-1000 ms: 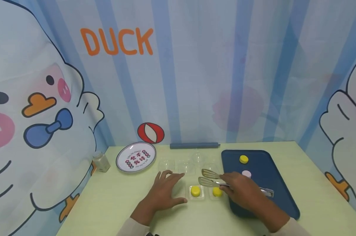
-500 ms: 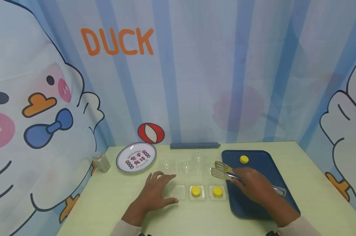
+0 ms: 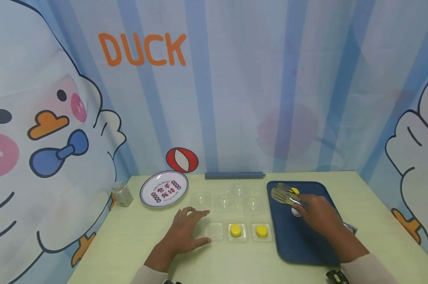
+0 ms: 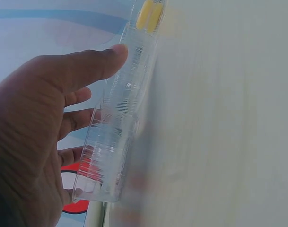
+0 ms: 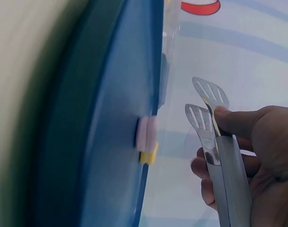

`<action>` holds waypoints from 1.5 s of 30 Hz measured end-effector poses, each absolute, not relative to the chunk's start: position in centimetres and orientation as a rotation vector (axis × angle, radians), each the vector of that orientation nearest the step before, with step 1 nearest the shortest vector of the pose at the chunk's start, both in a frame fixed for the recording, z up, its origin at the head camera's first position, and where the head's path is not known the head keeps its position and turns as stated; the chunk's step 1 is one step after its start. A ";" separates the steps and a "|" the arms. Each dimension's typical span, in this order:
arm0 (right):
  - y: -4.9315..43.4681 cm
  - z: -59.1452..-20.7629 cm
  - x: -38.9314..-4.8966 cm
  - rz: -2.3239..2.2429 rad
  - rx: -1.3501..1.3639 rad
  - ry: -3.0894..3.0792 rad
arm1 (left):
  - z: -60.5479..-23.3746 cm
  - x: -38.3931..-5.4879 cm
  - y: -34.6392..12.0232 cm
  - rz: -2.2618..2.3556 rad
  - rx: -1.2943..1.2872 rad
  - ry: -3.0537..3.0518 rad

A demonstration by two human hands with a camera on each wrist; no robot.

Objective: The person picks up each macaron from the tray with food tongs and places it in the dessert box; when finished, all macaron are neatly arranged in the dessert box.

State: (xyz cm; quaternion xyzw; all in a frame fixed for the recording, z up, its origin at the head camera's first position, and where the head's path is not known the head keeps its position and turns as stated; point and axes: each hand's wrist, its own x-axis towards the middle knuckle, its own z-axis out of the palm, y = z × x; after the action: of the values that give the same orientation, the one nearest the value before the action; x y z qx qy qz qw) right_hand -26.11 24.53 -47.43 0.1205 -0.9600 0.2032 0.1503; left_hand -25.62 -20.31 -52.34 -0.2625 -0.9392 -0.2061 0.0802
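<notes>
My right hand (image 3: 320, 215) grips metal tongs (image 3: 283, 195), their slotted ends slightly apart over the blue tray (image 3: 306, 240). In the right wrist view a pale pink macaron (image 5: 147, 134) and a yellow macaron (image 5: 149, 155) sit on the tray, and the tongs (image 5: 224, 170) are apart from both. My left hand (image 3: 183, 232) has thumb and fingers spread beside a clear plastic box base (image 3: 214, 231) with nothing in it. To its right, two more clear bases hold a yellow macaron (image 3: 235, 230) and another yellow macaron (image 3: 261, 231).
Clear plastic lids (image 3: 224, 202) lie behind the bases. A patterned plate (image 3: 164, 189) and a small glass jar (image 3: 122, 194) stand at the back left. A dark rolled bar (image 3: 235, 175) lies along the table's back edge, against a printed curtain (image 3: 235, 98).
My right hand has carried the tongs right and back from above the clear boxes to over the blue tray. My left hand has drawn back slightly to the left.
</notes>
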 end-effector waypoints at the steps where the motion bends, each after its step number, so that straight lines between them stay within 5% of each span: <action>1: 24.8 -47.5 -26.3 0.583 0.329 -2.766 | -52.3 -25.6 -20.3 -0.615 -0.790 -2.798; 45: 28.6 -49.2 -29.3 0.516 0.052 -2.907 | -52.8 -25.9 -20.5 -0.667 -0.782 -2.821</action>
State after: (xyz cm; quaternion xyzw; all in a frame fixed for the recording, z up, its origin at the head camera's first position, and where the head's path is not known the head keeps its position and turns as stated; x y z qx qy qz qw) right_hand -29.29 28.55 -49.18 0.0175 -0.9800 0.1741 0.0943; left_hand -25.94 -20.54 -52.85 -0.2598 -0.9373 -0.2215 0.0697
